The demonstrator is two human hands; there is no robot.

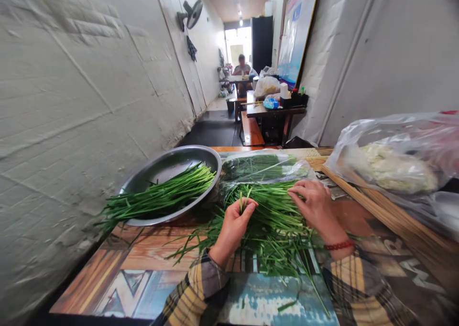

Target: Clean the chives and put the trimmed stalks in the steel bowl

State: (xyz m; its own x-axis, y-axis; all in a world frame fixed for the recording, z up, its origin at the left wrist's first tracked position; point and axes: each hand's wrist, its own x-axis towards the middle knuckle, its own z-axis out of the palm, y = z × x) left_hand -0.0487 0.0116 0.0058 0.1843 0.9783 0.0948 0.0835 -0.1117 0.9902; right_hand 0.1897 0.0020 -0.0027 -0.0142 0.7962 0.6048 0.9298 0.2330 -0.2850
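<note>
A few garlic chive stalks stand up between the thumb and fingers of my left hand (234,221), which is closed around them. My right hand (314,206), with a red bead bracelet at the wrist, pinches at the right end of the pile of garlic chives (267,204); its fingertips partly hide what they grip. Loose, thinner chive pieces (279,254) lie scattered in front of the pile. To the left, a wide metal basin (168,158) holds more chives (172,192), their dark leaf ends hanging over its rim.
Behind the pile lies a clear plastic bag of greens (256,168). On the right are wooden sticks (380,206) and a plastic bag with pale contents (390,166). A wall (64,101) runs close on the left. Farther back, a person (242,67) sits beyond another table (276,108).
</note>
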